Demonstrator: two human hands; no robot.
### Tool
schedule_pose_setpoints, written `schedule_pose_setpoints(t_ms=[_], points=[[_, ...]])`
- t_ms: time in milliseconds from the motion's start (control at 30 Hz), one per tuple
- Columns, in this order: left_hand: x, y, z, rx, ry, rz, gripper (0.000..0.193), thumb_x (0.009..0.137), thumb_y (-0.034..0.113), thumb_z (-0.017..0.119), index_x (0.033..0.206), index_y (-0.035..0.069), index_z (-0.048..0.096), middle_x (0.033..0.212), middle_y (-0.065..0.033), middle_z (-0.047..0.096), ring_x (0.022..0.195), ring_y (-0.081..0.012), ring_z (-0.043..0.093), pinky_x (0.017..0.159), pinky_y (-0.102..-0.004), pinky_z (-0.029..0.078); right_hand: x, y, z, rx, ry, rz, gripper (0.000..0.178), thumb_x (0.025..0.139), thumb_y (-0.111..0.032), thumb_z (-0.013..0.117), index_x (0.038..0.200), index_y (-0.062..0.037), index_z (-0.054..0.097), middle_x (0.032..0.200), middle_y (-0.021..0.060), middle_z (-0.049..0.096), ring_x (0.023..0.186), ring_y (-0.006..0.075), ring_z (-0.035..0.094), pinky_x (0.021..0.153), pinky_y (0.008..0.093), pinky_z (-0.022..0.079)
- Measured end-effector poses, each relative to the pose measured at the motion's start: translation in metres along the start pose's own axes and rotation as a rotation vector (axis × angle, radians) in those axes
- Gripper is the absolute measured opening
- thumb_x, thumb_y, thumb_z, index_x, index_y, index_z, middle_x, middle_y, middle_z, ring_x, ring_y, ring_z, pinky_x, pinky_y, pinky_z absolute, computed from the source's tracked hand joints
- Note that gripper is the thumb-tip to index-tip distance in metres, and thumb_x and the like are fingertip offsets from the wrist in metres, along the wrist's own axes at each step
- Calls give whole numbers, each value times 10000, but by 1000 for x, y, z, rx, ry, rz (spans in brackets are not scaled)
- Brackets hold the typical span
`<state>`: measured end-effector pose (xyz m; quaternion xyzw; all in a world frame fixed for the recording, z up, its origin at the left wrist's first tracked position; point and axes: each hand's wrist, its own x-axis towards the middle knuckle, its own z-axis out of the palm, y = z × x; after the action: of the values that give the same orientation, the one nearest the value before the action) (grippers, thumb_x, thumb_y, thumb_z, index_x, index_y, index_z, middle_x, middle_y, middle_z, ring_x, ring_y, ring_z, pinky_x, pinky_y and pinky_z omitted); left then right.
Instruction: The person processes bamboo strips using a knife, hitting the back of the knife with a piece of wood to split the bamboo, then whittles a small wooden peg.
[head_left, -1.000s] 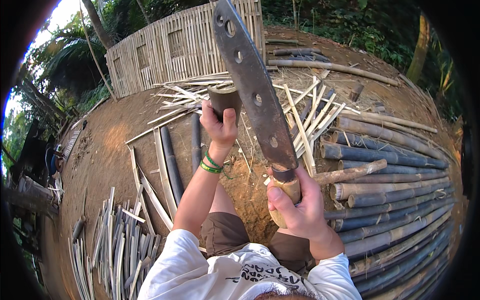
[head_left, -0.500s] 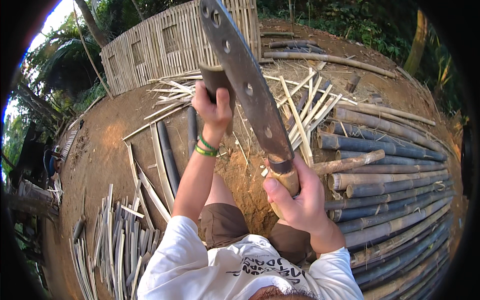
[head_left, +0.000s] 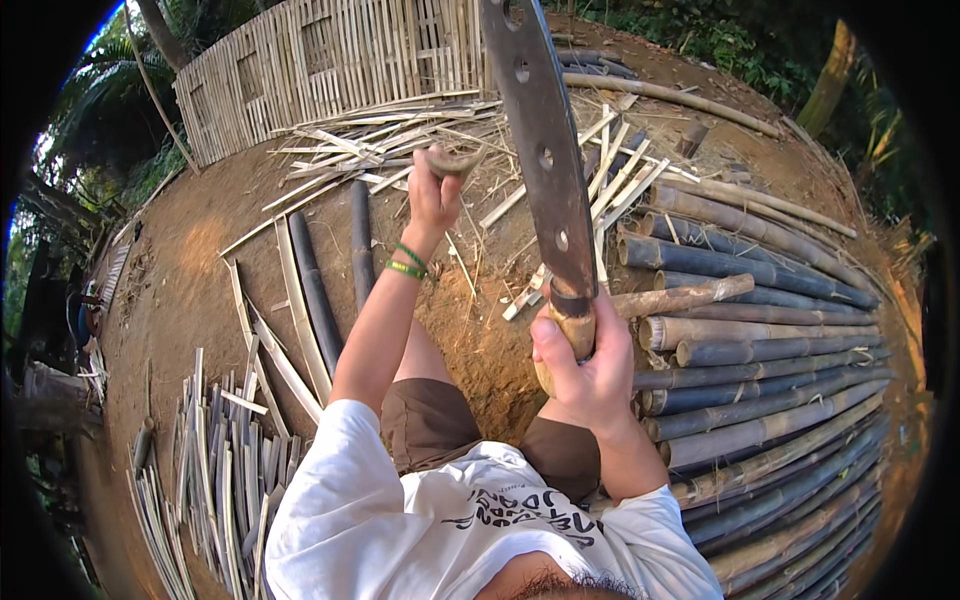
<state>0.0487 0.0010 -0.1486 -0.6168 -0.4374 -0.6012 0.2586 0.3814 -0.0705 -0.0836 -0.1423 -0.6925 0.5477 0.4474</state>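
- The left hand is closed around a short curved bamboo piece, gripping it out over the middle of the ground, well in from the left edge; its outline is blurred
- The right hand wraps the wooden handle of a machete, thumb laid along it
- The machete stands with its dark, holed blade pointing up and away from the body, to the right of the bamboo piece and apart from it
- Green bands circle the left wrist
- Bamboo poles lie stacked along the ground's right edge
- Thin split strips lie bundled toward the near left corner of the ground, and pale loose strips lie scattered toward its far edge, before a slatted bamboo wall
- Two dark lengths lie left of the left forearm
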Motion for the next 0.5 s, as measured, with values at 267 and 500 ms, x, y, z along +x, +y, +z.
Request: schedule_pose_setpoints(t_ms=[267,500], points=[[-19,12,-2,-34,-12,-91,509,999,508,567,961,29,400,778,-101,501,612,-255,478,567,-364,391,-7,17,12,-91,-64,0,351,913,-221,748,1107,27,591,717,54,610,609,149,589,579,299,467],[-23,16,-1,-41,-7,-119,579,974,588,564,947,32,406,773,-100,495,618,-251,487,571,-359,400,-7,28,22,-97,-79,70,356,918,-229,739,1112,31,592,678,66,584,567,159,567,549,315,446]])
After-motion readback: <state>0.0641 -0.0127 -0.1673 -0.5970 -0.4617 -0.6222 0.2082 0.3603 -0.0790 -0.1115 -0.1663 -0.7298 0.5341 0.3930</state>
